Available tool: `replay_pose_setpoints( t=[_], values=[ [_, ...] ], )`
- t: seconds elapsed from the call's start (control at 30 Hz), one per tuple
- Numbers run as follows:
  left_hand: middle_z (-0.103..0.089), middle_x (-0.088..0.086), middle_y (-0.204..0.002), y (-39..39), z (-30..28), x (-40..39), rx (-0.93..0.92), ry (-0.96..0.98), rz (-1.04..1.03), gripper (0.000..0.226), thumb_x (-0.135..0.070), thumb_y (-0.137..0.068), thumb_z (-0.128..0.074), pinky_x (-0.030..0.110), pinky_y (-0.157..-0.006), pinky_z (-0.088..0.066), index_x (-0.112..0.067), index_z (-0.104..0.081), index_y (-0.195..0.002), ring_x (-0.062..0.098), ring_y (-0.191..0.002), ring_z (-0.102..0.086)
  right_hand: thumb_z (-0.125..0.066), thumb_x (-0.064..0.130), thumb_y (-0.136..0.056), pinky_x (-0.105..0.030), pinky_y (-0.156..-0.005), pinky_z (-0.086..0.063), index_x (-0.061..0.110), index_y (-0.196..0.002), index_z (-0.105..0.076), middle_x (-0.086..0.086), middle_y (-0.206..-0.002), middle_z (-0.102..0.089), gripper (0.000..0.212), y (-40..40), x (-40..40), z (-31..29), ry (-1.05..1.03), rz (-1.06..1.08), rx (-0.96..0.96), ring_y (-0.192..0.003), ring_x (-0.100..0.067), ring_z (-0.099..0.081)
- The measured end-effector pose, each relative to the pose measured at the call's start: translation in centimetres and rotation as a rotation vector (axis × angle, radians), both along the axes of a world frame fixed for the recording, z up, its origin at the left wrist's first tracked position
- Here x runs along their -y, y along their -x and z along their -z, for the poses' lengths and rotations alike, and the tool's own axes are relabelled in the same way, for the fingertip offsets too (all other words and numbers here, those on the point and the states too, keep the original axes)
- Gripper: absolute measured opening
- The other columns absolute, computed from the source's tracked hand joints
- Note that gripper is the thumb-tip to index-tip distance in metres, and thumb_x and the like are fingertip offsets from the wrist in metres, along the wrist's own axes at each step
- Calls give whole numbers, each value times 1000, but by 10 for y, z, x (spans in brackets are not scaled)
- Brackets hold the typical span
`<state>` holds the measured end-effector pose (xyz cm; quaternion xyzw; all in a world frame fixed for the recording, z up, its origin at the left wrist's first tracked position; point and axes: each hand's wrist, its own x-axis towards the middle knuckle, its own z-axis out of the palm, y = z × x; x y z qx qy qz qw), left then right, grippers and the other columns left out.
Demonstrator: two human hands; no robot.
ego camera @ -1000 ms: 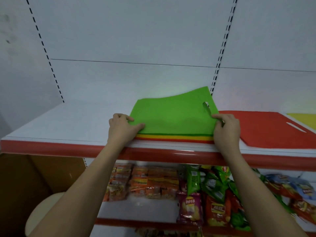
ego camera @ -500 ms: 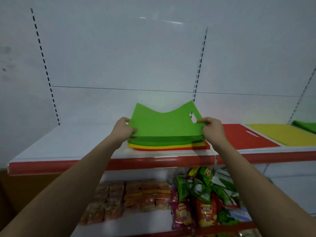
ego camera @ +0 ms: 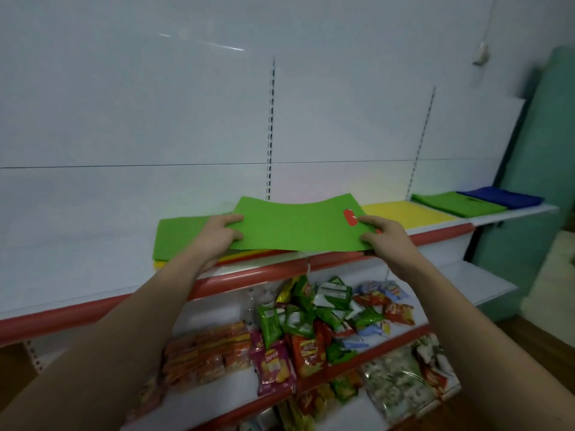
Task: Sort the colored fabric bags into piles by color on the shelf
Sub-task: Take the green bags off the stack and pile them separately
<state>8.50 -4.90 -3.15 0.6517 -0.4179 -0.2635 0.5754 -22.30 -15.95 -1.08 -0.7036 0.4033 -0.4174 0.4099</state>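
Note:
A green fabric bag (ego camera: 295, 227) hangs flat above the shelf, sagging a little in the middle. My left hand (ego camera: 219, 233) pinches its left edge and my right hand (ego camera: 378, 233) pinches its right edge beside the handle slot, through which red shows. Left of it lies the mixed stack (ego camera: 183, 234), green on top with yellow and red edges below. Further right on the shelf lie a yellow bag (ego camera: 404, 213), a green pile (ego camera: 457, 205) and a blue pile (ego camera: 501, 197).
The white shelf (ego camera: 77, 259) has a red front lip (ego camera: 255, 273). Below it, two lower shelves hold several snack packets (ego camera: 311, 325). A teal roll (ego camera: 535, 169) leans at the far right. White back panels rise behind the shelf.
Both hands have lifted the top green bag off the stack and carried it to the right. The view has swung right, bringing the green and blue piles into sight.

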Motion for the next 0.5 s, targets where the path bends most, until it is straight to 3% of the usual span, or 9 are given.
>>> replay_pose_setpoints(
  t=[0.07, 0.17, 0.37, 0.5],
  values=[
    [-53, 17, -139, 32, 2, 20, -7, 2, 58, 58, 15, -86, -53, 42, -108, -43, -5, -50, -140, 32, -120, -57, -46, -11, -93, -44, -76, -59, 3, -134, -53, -10, -122, -49, 44, 37, 6, 3, -31, 27, 24, -89, -24, -61],
    [-48, 14, -145, 83, 8, 50, -13, 6, 130, 60, 15, -86, -54, 42, -110, -42, -5, -49, -141, 28, -125, -53, -45, -10, -95, -29, -61, -59, 3, -138, -48, -11, -125, -45, 45, 93, 19, 9, -68, 64, 75, -85, -21, -60],
    [-56, 8, -132, 193, 28, 107, -83, 18, 228, 54, 10, -89, -56, 24, -76, -56, -8, -51, -140, 21, -104, -62, -46, -8, -96, -24, -58, -58, 7, -139, -49, -8, -133, -45, 46, 209, 49, 28, -98, 207, 98, -91, -19, -60],
    [-57, 14, -135, 254, 42, 145, -120, 4, 326, 55, 7, -87, -60, 40, -97, -51, -7, -52, -140, 27, -111, -62, -49, -7, -95, -21, -56, -56, 9, -139, -50, -10, -138, -48, 47, 280, 60, 40, -105, 309, 48, -85, -17, -63]
  ],
)
